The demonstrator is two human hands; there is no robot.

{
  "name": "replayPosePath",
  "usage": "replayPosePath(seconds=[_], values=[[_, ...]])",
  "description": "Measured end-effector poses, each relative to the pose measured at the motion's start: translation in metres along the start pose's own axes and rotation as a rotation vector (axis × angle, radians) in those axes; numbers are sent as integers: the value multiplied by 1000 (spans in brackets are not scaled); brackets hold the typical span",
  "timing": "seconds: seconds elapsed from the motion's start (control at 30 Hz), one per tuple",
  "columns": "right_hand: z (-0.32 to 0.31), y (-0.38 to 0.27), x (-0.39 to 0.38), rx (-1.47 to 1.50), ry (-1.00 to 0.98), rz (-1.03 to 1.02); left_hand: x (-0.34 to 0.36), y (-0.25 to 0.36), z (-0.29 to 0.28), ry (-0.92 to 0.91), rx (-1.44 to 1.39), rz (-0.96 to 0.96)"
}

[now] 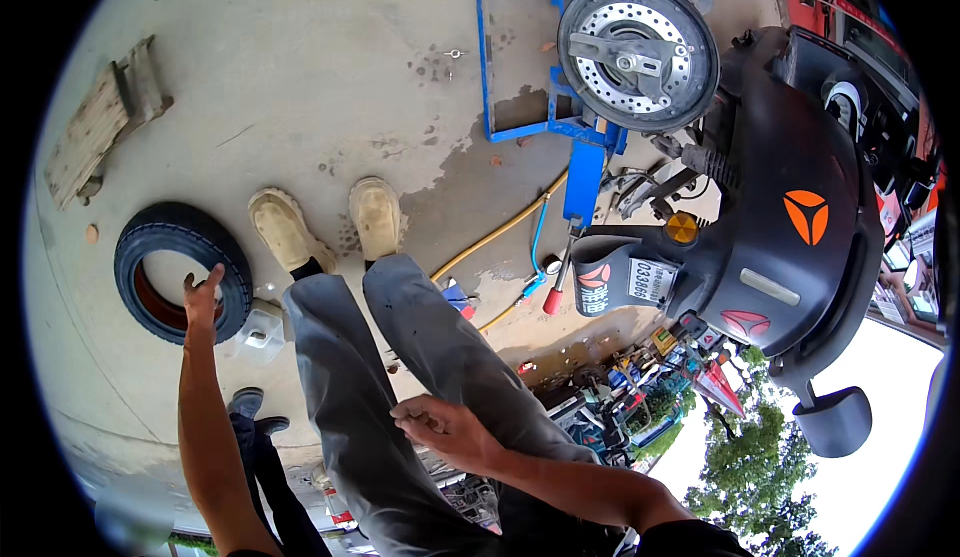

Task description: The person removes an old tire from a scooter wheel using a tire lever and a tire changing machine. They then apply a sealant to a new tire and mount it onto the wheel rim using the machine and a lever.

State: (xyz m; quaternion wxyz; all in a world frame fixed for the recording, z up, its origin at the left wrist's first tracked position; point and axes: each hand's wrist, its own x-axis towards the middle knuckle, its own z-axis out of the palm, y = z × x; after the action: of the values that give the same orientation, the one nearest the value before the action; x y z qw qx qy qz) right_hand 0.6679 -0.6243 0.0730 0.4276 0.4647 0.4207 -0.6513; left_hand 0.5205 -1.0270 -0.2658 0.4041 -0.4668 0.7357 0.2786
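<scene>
Nearest, the person's right hand (445, 427) rests loosely curled on the thigh of the grey trousers (400, 387), fingers bent inward, with nothing seen in its grasp. The left hand (203, 297) is raised at the end of a bare forearm, fingers partly spread and open, empty, and appears over the rim of a small black tyre (180, 270) with a red inner band; whether it touches the tyre cannot be told. That tyre lies flat on the concrete floor (320, 67), just beside the left of two tan shoes (285, 229). A white plastic container (258, 332) sits between the tyre and the left trouser leg. Further out, a yellow hose (500, 235) and a blue hose (535, 257) run across the floor toward a blue metal frame (520, 57). A wheel with a perforated brake disc (637, 52) is mounted at the frame's right side. A dark grey scooter (790, 217) stands to the right of it. Well apart, at far left, lie weathered wooden boards (100, 122).
</scene>
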Motion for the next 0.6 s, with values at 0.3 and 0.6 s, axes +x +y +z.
replayPosePath(seconds=[0.3,0.6], values=[[16,-4,10,320,-23,84,26,37,25,-110,-212,-81],[45,37,9,188,71,-113,-142,65,-149,-534,-586,124]])
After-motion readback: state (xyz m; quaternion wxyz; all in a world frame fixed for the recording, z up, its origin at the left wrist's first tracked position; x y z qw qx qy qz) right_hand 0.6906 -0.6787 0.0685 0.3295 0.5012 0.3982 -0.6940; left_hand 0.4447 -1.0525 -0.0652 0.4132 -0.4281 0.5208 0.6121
